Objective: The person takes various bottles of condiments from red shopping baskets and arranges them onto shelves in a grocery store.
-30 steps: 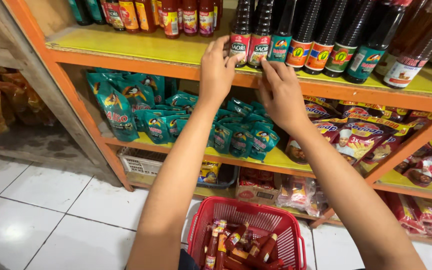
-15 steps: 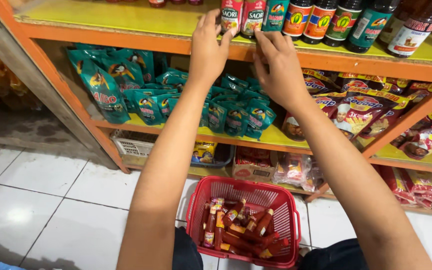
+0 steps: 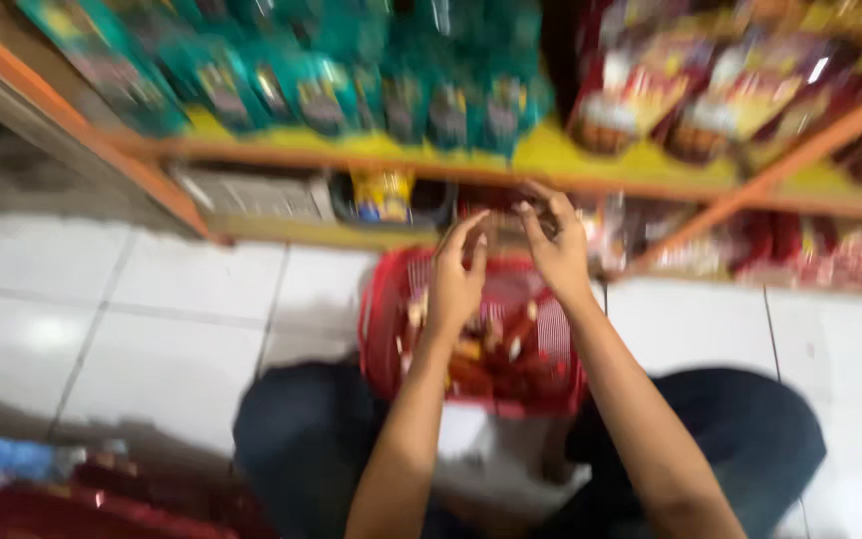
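The picture is blurred by motion. My left hand (image 3: 456, 274) and my right hand (image 3: 556, 245) hover side by side over a red plastic basket (image 3: 381, 319) on the white tiled floor. Both hands have spread, slightly curled fingers and nothing shows in them. The basket holds several small red and brown bottles (image 3: 496, 354). It stands between my knees, in dark trousers (image 3: 301, 439), just in front of the bottom shelf.
An orange-framed rack with yellow shelves (image 3: 551, 150) carries teal packets (image 3: 351, 90) on the left and red packets (image 3: 670, 110) on the right. Low boxes (image 3: 251, 195) sit under it. Another red thing (image 3: 82, 504) lies at the lower left.
Both hands have come down from the bottles on the top shelf to just above the red basket. The view has swung downward with them.
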